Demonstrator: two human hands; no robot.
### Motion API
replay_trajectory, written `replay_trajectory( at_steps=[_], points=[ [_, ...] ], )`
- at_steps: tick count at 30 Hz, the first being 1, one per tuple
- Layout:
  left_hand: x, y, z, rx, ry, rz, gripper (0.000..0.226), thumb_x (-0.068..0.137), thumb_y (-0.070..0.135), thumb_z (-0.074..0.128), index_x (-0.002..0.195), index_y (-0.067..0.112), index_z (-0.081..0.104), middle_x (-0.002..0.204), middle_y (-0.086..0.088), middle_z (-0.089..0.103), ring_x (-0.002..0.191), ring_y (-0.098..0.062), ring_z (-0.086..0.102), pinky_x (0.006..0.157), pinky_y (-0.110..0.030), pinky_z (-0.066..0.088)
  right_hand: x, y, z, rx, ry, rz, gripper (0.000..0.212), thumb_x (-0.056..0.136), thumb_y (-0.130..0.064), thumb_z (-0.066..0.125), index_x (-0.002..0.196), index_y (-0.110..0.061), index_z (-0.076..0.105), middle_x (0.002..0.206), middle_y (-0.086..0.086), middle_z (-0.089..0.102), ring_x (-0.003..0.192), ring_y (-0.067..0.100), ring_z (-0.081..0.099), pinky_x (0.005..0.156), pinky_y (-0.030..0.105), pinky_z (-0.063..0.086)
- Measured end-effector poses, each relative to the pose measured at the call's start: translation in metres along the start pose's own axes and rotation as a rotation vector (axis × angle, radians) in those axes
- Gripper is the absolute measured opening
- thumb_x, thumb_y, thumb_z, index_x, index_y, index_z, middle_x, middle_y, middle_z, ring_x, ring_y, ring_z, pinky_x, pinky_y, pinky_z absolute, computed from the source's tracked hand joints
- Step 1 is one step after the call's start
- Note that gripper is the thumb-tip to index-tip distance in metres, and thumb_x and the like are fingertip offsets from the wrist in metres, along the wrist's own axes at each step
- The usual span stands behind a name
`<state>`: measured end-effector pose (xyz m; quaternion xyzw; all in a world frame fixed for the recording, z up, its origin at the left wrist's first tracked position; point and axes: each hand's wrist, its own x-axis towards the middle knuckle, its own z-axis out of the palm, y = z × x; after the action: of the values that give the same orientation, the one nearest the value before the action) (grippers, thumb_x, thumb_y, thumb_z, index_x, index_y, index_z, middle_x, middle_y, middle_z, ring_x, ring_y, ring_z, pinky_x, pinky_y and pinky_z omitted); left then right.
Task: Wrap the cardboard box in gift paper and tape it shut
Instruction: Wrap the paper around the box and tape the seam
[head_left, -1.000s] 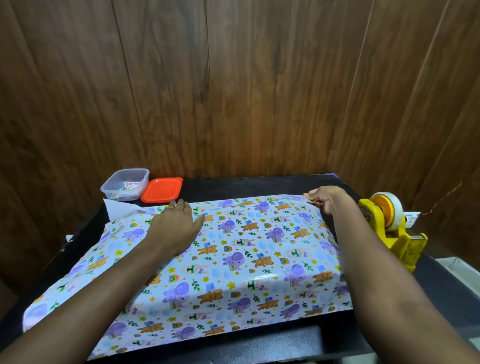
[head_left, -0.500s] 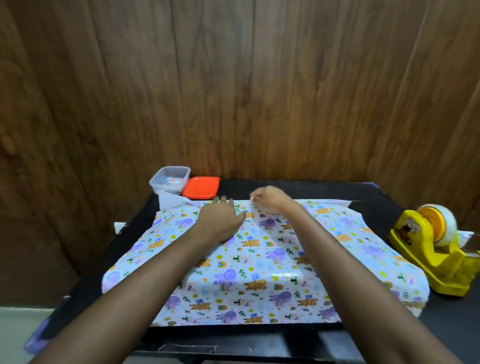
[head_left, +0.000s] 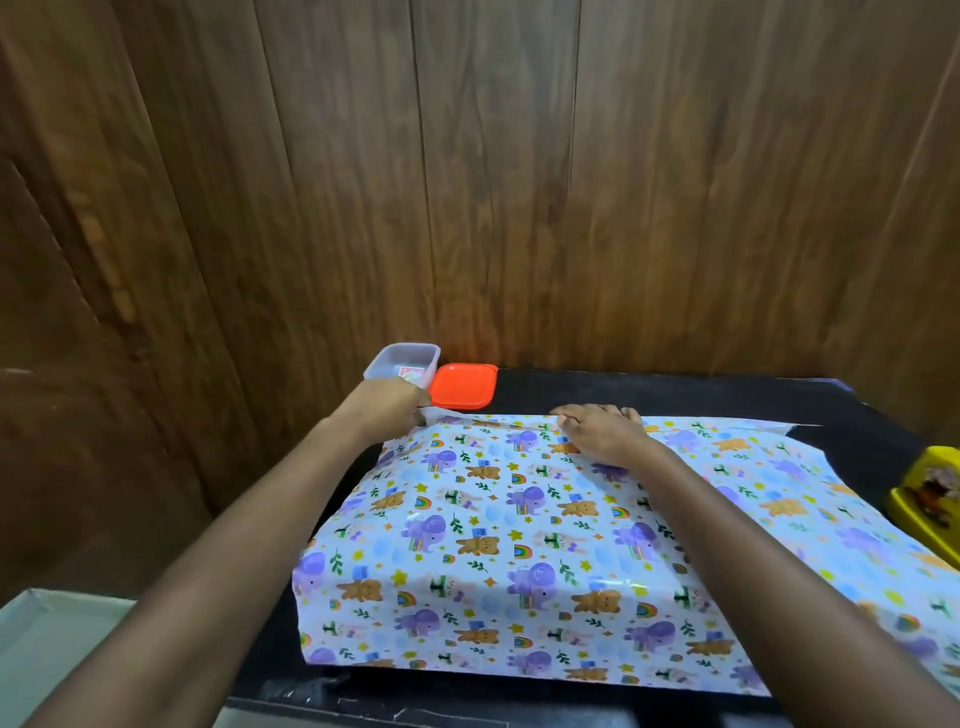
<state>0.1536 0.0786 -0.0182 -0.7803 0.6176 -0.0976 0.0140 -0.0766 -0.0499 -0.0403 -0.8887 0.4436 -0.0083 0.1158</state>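
Left hand (head_left: 387, 410) moved to gift paper (head_left: 519, 545) corner, right hand (head_left: 597, 434) mid-edge.

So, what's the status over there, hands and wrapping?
Left hand pinches gift paper at far-left corner. Right hand presses its far edge. Box hidden underneath. Orange lid close by, not blocking.

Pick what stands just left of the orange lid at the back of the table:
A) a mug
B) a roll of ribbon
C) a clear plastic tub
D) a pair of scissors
C: the clear plastic tub stands just left of the orange lid, by the wooden wall.
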Motion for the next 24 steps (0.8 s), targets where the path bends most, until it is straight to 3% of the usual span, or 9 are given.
replay_trajectory(
  at_steps=[1, 6, 10, 12, 15, 18, 21, 24],
  points=[
    [-0.003, 0.000, 0.002, 0.017, 0.042, 0.002, 0.019, 0.093, 0.023, 0.051, 0.104, 0.016, 0.065, 0.101, 0.002, 0.068, 0.092, -0.015, 0.059, 0.056, -0.021, 0.035, 0.000, 0.000, 0.000, 0.002, -0.004, 0.001, 0.044, 0.103, -0.032, 0.019, 0.145, -0.032, 0.033, 0.152, 0.004, 0.033, 0.141, 0.026, 0.023, 0.115, 0.046, 0.009],
    [-0.019, -0.017, 0.008, 0.074, 0.198, 0.003, 0.016, 0.094, 0.030, 0.052, 0.098, 0.016, 0.057, 0.096, 0.000, 0.067, 0.084, -0.020, 0.061, 0.061, -0.028, 0.041, -0.002, -0.001, -0.001, 0.010, -0.008, 0.005, 0.044, 0.104, -0.031, 0.019, 0.145, -0.030, 0.032, 0.152, 0.005, 0.033, 0.141, 0.027, 0.023, 0.115, 0.046, 0.009],
    [-0.027, -0.023, 0.018, 0.128, 0.250, 0.118, 0.003, 0.090, 0.015, 0.056, 0.092, 0.013, 0.057, 0.088, -0.001, 0.064, 0.077, -0.019, 0.059, 0.055, -0.027, 0.040, -0.006, -0.002, -0.002, -0.001, -0.013, -0.001, 0.043, 0.104, -0.031, 0.020, 0.145, -0.030, 0.032, 0.152, 0.005, 0.033, 0.142, 0.027, 0.023, 0.116, 0.047, 0.008],
    [-0.033, -0.027, 0.021, 0.247, 0.147, 0.164, 0.015, 0.088, 0.012, 0.054, 0.101, 0.016, 0.058, 0.096, 0.000, 0.062, 0.085, -0.017, 0.058, 0.059, -0.024, 0.040, -0.007, -0.003, -0.002, -0.008, -0.011, -0.003, 0.044, 0.104, -0.032, 0.020, 0.146, -0.030, 0.032, 0.152, 0.005, 0.032, 0.142, 0.028, 0.023, 0.116, 0.047, 0.009],
    [-0.038, -0.029, 0.008, 0.413, -0.147, 0.047, 0.029, 0.091, 0.016, 0.047, 0.118, 0.022, 0.055, 0.114, 0.003, 0.056, 0.107, -0.015, 0.053, 0.082, -0.027, 0.045, -0.007, -0.004, -0.004, -0.008, -0.019, -0.009, 0.044, 0.103, -0.031, 0.021, 0.146, -0.029, 0.032, 0.152, 0.005, 0.032, 0.142, 0.027, 0.022, 0.115, 0.047, 0.009],
    [-0.032, 0.009, -0.029, 0.453, -0.055, -0.121, 0.030, 0.091, 0.019, 0.046, 0.119, 0.020, 0.056, 0.115, 0.000, 0.056, 0.109, -0.019, 0.051, 0.089, -0.035, 0.039, -0.008, -0.004, -0.004, 0.001, -0.026, -0.008, 0.044, 0.104, -0.031, 0.019, 0.146, -0.030, 0.032, 0.153, 0.005, 0.031, 0.142, 0.027, 0.021, 0.115, 0.047, 0.008],
    [-0.012, 0.087, -0.056, 0.391, 0.150, -0.059, 0.034, 0.089, 0.019, 0.047, 0.122, 0.016, 0.053, 0.121, -0.004, 0.053, 0.113, -0.024, 0.047, 0.091, -0.038, 0.035, -0.008, -0.003, -0.004, 0.019, -0.025, -0.011, 0.044, 0.104, -0.032, 0.020, 0.145, -0.031, 0.034, 0.152, 0.004, 0.032, 0.143, 0.025, 0.020, 0.115, 0.047, 0.008],
    [0.004, 0.144, -0.036, 0.153, 0.029, 0.044, 0.036, 0.094, 0.019, 0.038, 0.127, 0.009, 0.048, 0.132, -0.010, 0.048, 0.124, -0.026, 0.041, 0.103, -0.038, 0.028, -0.009, -0.002, -0.004, 0.016, -0.019, -0.026, 0.044, 0.103, -0.032, 0.019, 0.144, -0.031, 0.035, 0.152, 0.005, 0.032, 0.144, 0.024, 0.017, 0.115, 0.045, 0.009]
  ],
)
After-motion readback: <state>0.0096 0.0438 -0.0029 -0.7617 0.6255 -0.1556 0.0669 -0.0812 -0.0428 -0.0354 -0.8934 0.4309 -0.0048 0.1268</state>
